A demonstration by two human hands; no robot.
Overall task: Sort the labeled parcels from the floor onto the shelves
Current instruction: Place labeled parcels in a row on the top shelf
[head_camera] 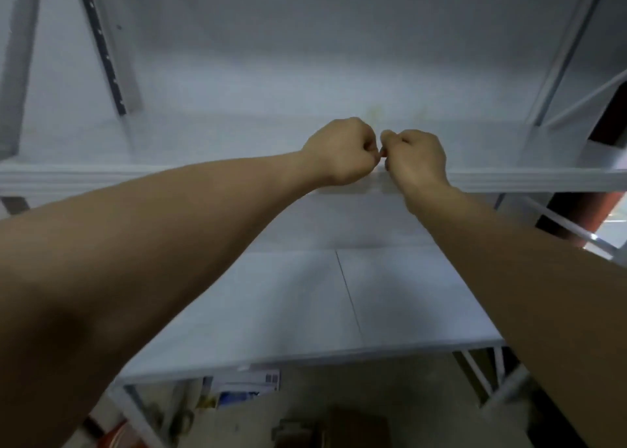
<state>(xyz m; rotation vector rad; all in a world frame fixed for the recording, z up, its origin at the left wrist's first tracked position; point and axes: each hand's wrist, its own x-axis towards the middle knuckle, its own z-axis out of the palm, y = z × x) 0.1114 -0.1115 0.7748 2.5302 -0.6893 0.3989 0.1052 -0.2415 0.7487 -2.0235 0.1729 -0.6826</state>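
My left hand [341, 152] and my right hand [415, 157] are both stretched out to the front edge of the upper white shelf [135, 176]. Their fingers are curled and the knuckles nearly touch. The blur hides whether anything small is pinched between them; no parcel is in either hand. Under the lower white shelf [407, 298], a white parcel with a printed label [247, 381] lies low down. Near the bottom edge of the view a brown cardboard box [359, 427] sits on the floor.
Grey perforated shelf posts rise at the left [105, 50] and right [563, 57]. A diagonal brace [573, 230] crosses at the right, with a dark red-brown post [576, 210] behind it. Something red [118, 434] lies on the floor at bottom left.
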